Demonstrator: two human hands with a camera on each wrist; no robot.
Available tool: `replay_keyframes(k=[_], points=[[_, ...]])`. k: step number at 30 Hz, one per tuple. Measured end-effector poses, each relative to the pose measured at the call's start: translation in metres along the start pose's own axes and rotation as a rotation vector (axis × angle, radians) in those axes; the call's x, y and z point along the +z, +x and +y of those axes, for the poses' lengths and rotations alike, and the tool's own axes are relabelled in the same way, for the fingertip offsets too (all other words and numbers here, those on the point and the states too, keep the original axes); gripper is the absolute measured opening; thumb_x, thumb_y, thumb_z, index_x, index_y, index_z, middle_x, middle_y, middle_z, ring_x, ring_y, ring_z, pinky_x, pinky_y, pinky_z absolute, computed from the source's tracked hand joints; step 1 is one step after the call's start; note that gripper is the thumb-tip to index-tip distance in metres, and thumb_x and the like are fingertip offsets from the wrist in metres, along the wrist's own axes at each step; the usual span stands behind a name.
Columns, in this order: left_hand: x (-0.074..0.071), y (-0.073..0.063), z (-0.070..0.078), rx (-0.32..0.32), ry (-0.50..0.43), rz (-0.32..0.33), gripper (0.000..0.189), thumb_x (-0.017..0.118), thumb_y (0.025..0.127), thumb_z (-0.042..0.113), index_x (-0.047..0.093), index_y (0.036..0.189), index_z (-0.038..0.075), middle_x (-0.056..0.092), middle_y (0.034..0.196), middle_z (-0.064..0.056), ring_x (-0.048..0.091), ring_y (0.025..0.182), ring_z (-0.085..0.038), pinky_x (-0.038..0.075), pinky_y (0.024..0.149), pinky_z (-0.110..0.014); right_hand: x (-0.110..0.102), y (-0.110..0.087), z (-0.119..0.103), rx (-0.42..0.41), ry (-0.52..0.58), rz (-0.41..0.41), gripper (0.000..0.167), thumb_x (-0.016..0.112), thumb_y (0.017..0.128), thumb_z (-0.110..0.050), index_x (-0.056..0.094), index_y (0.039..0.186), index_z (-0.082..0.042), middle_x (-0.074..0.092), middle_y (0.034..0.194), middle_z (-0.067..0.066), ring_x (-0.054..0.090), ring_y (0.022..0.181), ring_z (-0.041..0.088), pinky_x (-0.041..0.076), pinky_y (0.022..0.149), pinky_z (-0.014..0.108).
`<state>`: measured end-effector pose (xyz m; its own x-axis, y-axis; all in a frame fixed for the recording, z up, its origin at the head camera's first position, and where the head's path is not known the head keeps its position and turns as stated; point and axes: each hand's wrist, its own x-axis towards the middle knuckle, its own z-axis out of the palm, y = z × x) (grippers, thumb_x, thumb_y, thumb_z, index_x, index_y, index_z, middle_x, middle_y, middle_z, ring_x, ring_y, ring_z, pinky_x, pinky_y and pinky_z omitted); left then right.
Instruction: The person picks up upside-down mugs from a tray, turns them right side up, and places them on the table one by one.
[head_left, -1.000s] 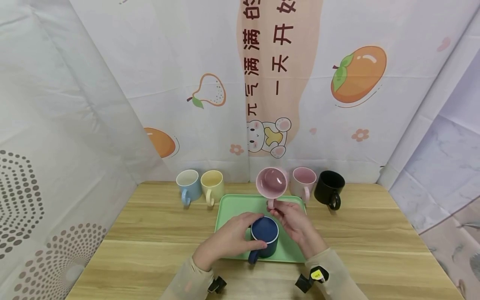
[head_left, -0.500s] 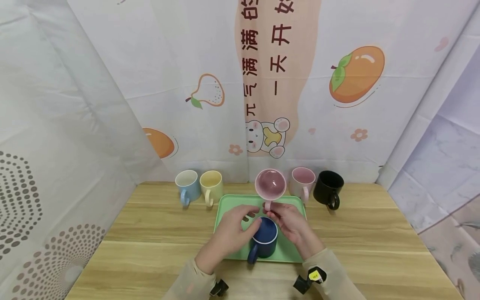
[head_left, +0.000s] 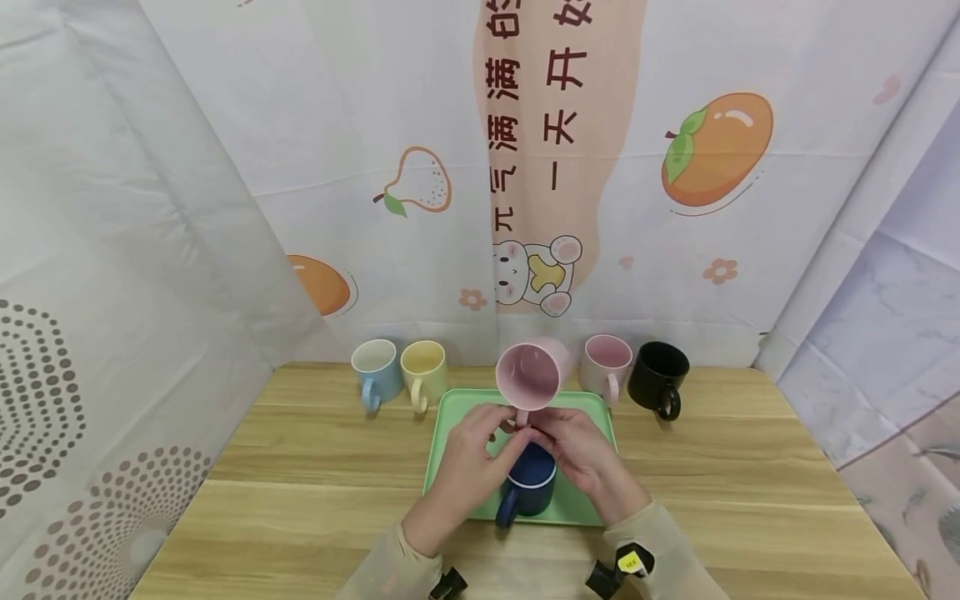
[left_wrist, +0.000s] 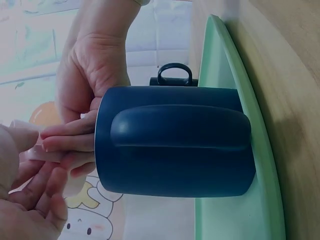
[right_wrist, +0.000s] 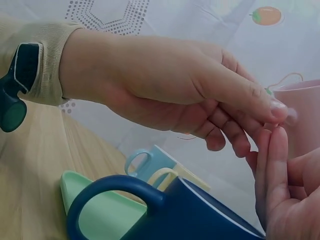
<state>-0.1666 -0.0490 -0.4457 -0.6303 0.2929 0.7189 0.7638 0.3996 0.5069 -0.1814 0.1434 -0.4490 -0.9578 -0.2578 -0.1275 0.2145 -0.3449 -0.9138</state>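
A pink mug (head_left: pixel 531 377) is held up over the back of the green tray (head_left: pixel 459 403), its mouth tipped towards me and its handle hanging down. My left hand (head_left: pixel 467 460) pinches that handle between thumb and fingers, coming from the left. On the other side my right hand (head_left: pixel 588 454) also holds the handle, its fingertips meeting the left thumb. Below both hands, a navy blue mug (left_wrist: pixel 175 165) stands upright on the tray, handle towards the front left. Part of its top is covered by the hands in the head view.
Behind the tray on the left stand a light blue mug (head_left: pixel 384 379) and a yellow mug (head_left: pixel 431 383). At back right are another pink mug (head_left: pixel 602 375) and a black mug (head_left: pixel 651 387). A printed curtain (head_left: pixel 420 275) closes off the wooden table's (head_left: pixel 337 467) far side.
My left hand has left the navy mug and moved up to the pink mug's handle. The pink mug has shifted slightly left and turned, its mouth now facing more to the left.
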Motion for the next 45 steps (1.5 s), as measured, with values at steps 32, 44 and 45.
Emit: replay_keyframes(k=[32,44,45], points=[[0.002,-0.002,0.010,-0.293,-0.473,-0.113,0.016,0.058,0.113,0.007,0.071,0.107,0.001,0.072,0.095,-0.012,0.065,0.080,-0.014,0.059,0.071,-0.024,0.005,-0.002,0.002,-0.011,-0.145,-0.078,0.014,0.054,0.109,0.004,0.066,0.109,-0.004,0.066,0.091,0.003,0.067,0.076,0.011,0.060,0.076,0.021],[0.003,0.008,0.023,-0.401,-0.575,-0.047,0.021,0.055,0.116,0.013,0.068,0.108,-0.001,0.067,0.093,-0.016,0.064,0.082,-0.023,0.055,0.072,-0.024,-0.003,-0.006,-0.011,-0.028,-0.258,-0.161,0.018,0.056,0.113,-0.007,0.070,0.105,0.000,0.069,0.087,0.004,0.069,0.073,0.012,0.059,0.070,0.020],[0.003,0.009,0.024,-0.408,-0.577,-0.045,0.021,0.055,0.116,0.013,0.068,0.108,-0.002,0.067,0.093,-0.016,0.063,0.081,-0.023,0.055,0.072,-0.024,-0.004,-0.006,-0.012,-0.026,-0.267,-0.173,0.019,0.056,0.113,-0.007,0.070,0.104,0.001,0.069,0.087,0.004,0.069,0.073,0.012,0.060,0.071,0.020]])
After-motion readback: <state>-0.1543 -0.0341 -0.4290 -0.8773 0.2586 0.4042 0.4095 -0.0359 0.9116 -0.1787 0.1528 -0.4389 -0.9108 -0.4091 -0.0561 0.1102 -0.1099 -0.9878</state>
